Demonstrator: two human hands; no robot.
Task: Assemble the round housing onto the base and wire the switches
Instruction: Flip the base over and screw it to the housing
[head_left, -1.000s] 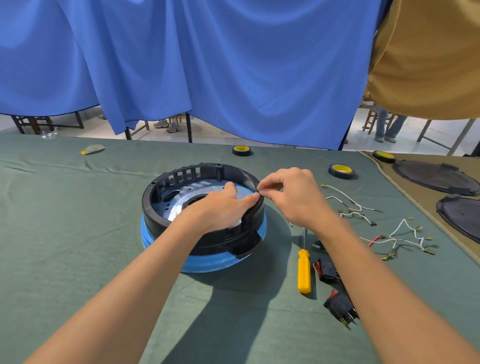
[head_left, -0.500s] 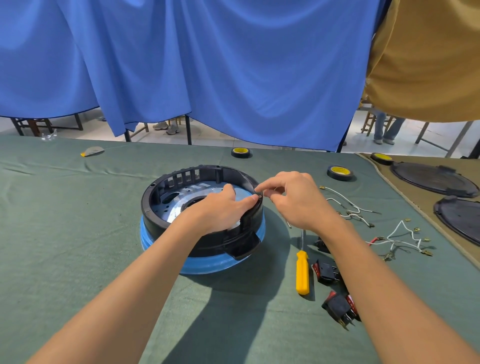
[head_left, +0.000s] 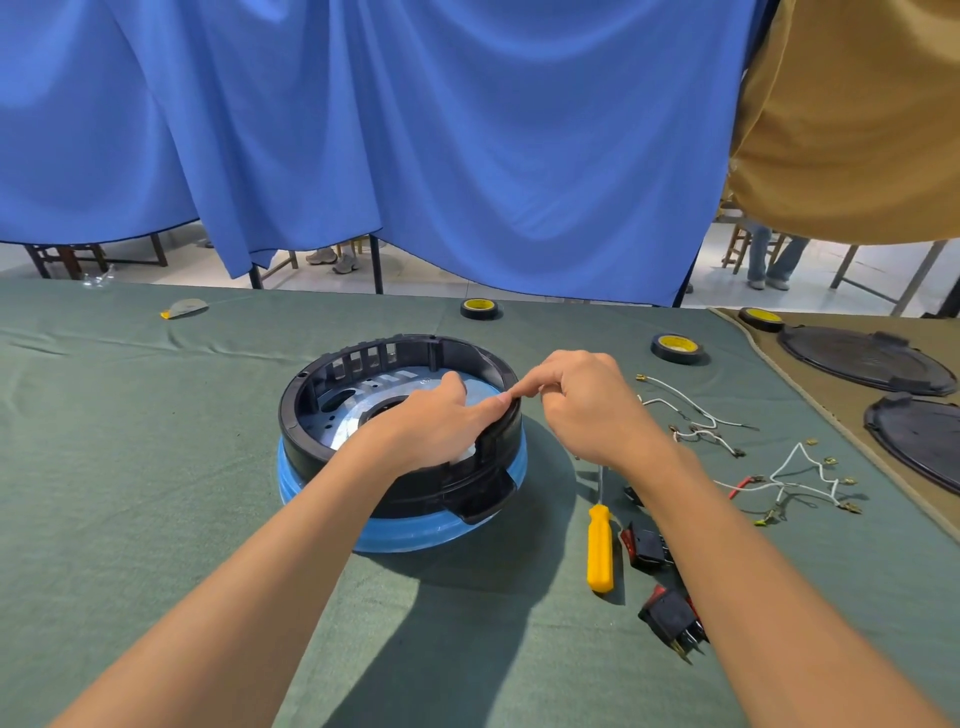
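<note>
As a person worked at a table draped in green cloth (head_left: 130, 441), the black round housing (head_left: 298, 415) sat on the blue base (head_left: 405, 538) at the centre of the frame, a silver metal plate (head_left: 353, 410) showing inside it. The left hand (head_left: 431, 421) lay over the housing's right-hand wall, its thumb raised and its forefinger stretched along the rim; whether it gripped the wall could not be told. The right hand (head_left: 587, 405) was just outside that rim with its fingers curled, its forefinger tip meeting the left forefinger; whether it pinched anything could not be made out. Right of the housing, under the right forearm, lay a yellow-handled screwdriver (head_left: 599, 551) and, just beside it, black rocker switches (head_left: 647, 545) with red parts. White wires (head_left: 795, 478) with small terminals were scattered farther right. Rolls of black tape (head_left: 675, 347) stood near the table's far edge, and dark round lids (head_left: 862, 358) lay on a tan cloth at the right edge. A blue curtain (head_left: 415, 130) filled the upper frame.
</note>
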